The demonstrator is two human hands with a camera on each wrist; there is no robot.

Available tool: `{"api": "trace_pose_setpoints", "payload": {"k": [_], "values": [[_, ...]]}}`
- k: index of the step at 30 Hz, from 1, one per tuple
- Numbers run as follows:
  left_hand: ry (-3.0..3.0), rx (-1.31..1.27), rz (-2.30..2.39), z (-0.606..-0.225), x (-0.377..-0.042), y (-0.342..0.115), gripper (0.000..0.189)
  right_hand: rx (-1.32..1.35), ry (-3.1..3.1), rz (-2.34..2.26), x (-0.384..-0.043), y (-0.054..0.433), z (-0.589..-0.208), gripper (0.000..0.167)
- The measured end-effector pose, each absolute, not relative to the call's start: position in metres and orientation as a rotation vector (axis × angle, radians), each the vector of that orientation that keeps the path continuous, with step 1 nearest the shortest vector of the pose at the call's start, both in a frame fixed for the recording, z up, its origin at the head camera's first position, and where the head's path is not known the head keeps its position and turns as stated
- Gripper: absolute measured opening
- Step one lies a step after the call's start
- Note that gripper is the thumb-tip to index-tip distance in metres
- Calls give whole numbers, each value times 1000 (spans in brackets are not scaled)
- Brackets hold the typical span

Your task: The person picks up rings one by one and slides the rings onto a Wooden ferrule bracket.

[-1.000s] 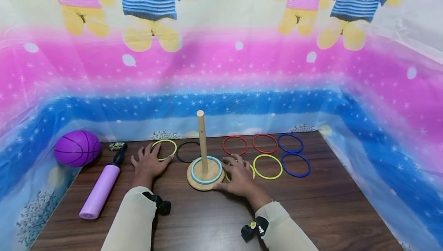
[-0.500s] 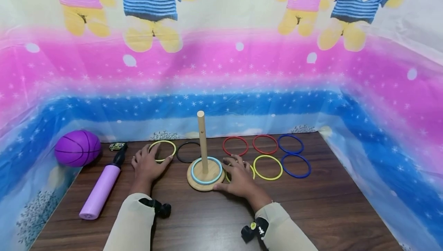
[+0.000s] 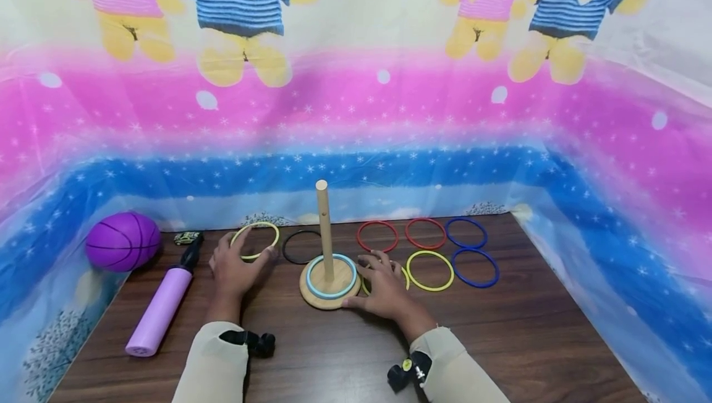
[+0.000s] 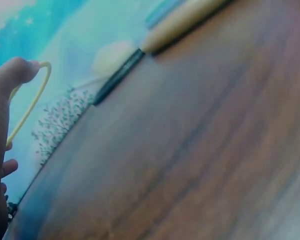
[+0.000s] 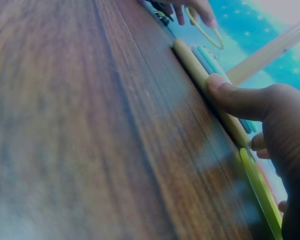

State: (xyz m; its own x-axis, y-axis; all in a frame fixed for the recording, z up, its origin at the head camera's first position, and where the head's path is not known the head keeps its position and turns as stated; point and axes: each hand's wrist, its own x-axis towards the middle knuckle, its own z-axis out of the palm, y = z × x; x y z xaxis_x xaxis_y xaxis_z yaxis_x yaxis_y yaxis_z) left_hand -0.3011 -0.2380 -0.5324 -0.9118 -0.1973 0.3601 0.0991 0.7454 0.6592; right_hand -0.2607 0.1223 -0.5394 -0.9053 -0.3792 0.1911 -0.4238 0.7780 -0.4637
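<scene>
My left hand (image 3: 236,273) pinches a thin yellow ring (image 3: 261,223) between thumb and fingers. In the left wrist view the ring (image 4: 31,112) stands tilted above the table's back edge. Left of centre stands a round wooden base (image 3: 311,299) with an upright peg (image 3: 326,236). A light blue ring (image 3: 328,296) lies on the base around the peg. My right hand (image 3: 386,292) holds the base by its right side, thumb at the front edge. In the right wrist view the thumb (image 5: 235,100) presses the base's rim. Another yellow ring (image 3: 408,279) is partly hidden under this hand.
Behind the base lies a black ring (image 3: 286,247). To the right lie red rings (image 3: 377,222), a yellow ring (image 3: 430,290) and blue rings (image 3: 475,286). On the left are a purple ball (image 3: 123,241), a toy car (image 3: 186,238) and a purple hand pump (image 3: 159,311). A printed cloth (image 3: 389,143) encloses the table.
The left hand has raised the yellow ring from the table and drawn it slightly left and towards me. The right hand has stayed at the base.
</scene>
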Motion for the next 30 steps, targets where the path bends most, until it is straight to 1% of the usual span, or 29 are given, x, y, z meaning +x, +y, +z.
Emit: {"api": "trace_pose_setpoints", "payload": {"k": [9,24,30], "values": [[-2397,39,-1092,-515,-293,-228,80,647,-2871,803,-259,123,-538,94],[-2239,-184,-1132,-459,-277,-216,81,659,-2853,788,-259,121,-540,93],[-2218,-268,-1125,-443,-273,-211,80,655,-2854,780,-258,121,-540,93]]}}
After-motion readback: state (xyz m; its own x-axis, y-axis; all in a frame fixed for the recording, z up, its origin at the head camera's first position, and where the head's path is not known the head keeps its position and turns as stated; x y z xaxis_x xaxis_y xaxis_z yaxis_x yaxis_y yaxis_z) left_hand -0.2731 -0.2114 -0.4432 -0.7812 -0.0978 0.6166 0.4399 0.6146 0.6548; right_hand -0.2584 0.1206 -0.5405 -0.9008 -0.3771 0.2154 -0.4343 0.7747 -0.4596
